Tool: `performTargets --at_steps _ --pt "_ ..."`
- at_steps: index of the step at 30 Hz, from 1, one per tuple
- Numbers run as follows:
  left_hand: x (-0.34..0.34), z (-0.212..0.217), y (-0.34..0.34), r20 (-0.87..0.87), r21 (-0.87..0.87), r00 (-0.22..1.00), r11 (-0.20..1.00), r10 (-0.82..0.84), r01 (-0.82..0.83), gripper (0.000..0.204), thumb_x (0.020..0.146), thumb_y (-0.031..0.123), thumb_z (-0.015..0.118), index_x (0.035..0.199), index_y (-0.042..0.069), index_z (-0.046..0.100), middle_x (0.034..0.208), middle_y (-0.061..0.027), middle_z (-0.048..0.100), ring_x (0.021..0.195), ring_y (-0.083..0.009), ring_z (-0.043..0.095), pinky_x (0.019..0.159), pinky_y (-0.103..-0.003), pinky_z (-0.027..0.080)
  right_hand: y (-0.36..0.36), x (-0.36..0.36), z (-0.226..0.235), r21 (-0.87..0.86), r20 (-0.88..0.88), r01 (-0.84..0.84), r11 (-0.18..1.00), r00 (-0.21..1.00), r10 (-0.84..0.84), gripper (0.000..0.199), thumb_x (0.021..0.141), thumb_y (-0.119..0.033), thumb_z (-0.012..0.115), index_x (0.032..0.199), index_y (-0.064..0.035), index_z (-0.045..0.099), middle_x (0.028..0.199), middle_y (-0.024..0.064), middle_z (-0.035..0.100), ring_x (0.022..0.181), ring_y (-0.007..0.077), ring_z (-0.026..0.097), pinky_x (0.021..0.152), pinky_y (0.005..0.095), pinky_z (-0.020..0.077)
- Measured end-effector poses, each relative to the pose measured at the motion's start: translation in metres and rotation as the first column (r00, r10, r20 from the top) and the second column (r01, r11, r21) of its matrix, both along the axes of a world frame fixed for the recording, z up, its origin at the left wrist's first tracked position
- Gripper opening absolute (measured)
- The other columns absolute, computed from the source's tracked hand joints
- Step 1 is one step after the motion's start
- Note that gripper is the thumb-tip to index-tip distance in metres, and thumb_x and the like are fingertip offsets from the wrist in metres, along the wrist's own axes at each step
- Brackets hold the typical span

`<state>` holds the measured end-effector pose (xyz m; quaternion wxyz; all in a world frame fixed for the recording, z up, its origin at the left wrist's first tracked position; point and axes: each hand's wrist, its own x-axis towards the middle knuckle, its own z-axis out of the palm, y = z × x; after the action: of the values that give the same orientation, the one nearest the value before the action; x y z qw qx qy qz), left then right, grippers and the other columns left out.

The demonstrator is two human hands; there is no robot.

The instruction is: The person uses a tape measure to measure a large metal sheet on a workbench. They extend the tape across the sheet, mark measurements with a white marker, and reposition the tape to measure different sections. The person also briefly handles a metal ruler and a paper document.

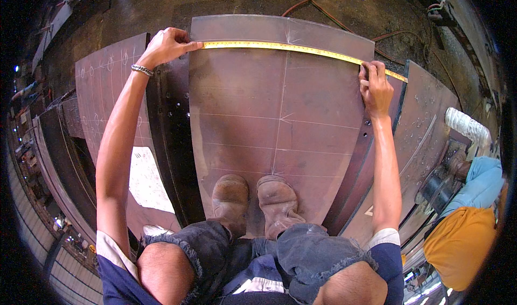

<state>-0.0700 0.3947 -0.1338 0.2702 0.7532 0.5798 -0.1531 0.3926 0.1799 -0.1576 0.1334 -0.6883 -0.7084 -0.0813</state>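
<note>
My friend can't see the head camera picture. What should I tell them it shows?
A crouching person's left hand and right hand hold a yellow tape measure across a brownish metal plate marked with thin white lines. The person's dusty boots rest on it. Another person, in orange and blue, is at the right.

Dim brown floor (pixel 237 6), soft shadow on the marked plate (pixel 318 165), washed-out white sheet (pixel 148 181), fisheye-bent edges, black corners

The tape measure (pixel 264 45) is yellow, ticked in black — the plate (pixel 237 92) reddish-brown with white lines (pixel 281 120) — 2 boots (pixel 230 195) brown, jeans (pixel 318 256) blue-grey, bracelet (pixel 142 69) silver, a co-worker's clothing (pixel 460 246) orange and light blue.
</note>
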Motion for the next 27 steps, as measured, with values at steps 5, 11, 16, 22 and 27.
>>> performTargets --at_steps 5,11,16,22,27 --pt "-0.002 -0.001 0.000 0.063 0.020 0.998 1.000 0.002 -0.003 0.065 0.072 0.067 0.073 0.090 0.004 0.076 0.081 -0.0109 0.072 0.075 -0.0202 0.069 0.070 -0.032 0.055 0.002 0.000 0.000 0.000 0.000 -0.017 1.000 1.000 0.017 0.020 0.083 -0.012 0.068 0.101 -0.0099 0.059 0.100 0.0065 0.059 0.077 0.0265 0.067 0.062 0.0370 0.0550" --pt "-0.006 -0.003 0.002 0.055 0.037 0.998 0.999 -0.009 0.007 0.065 0.071 0.067 0.072 0.088 0.004 0.076 0.077 -0.0093 0.071 0.072 -0.0191 0.069 0.068 -0.032 0.054 0.002 -0.002 0.001 0.000 -0.015 -0.023 1.000 1.000 0.023 0.022 0.082 -0.012 0.069 0.101 -0.0098 0.059 0.100 0.0055 0.059 0.077 0.0261 0.067 0.062 0.0370 0.0546" --pt "0.002 0.008 0.004 0.016 -0.047 1.000 0.999 -0.009 0.010 0.080 0.071 0.067 0.073 0.098 -0.008 0.071 0.081 -0.0158 0.070 0.077 -0.0215 0.069 0.070 -0.035 0.053 0.000 -0.002 0.001 -0.005 -0.029 -0.011 1.000 1.000 0.011 0.023 0.082 -0.013 0.070 0.102 -0.0104 0.059 0.099 0.0052 0.059 0.077 0.0260 0.067 0.062 0.0369 0.0546" --pt "-0.001 0.002 0.002 0.041 -0.008 0.999 1.000 0.011 -0.010 0.086 0.069 0.067 0.074 0.105 -0.011 0.068 0.089 -0.0203 0.071 0.086 -0.0257 0.070 0.077 -0.035 0.054 0.000 -0.003 -0.002 0.025 -0.006 -0.012 1.000 1.000 0.012 0.023 0.081 -0.013 0.071 0.102 -0.0112 0.060 0.099 0.0050 0.058 0.077 0.0259 0.067 0.061 0.0363 0.0548" --pt "-0.004 -0.002 0.003 0.036 0.020 0.999 1.000 0.019 -0.020 0.090 0.068 0.068 0.074 0.108 -0.012 0.066 0.091 -0.0206 0.071 0.088 -0.0268 0.070 0.081 -0.036 0.055 0.001 -0.004 -0.001 0.026 -0.009 -0.004 1.000 1.000 0.004 0.023 0.082 -0.013 0.070 0.102 -0.0115 0.060 0.099 0.0047 0.058 0.077 0.0260 0.067 0.062 0.0364 0.0550"
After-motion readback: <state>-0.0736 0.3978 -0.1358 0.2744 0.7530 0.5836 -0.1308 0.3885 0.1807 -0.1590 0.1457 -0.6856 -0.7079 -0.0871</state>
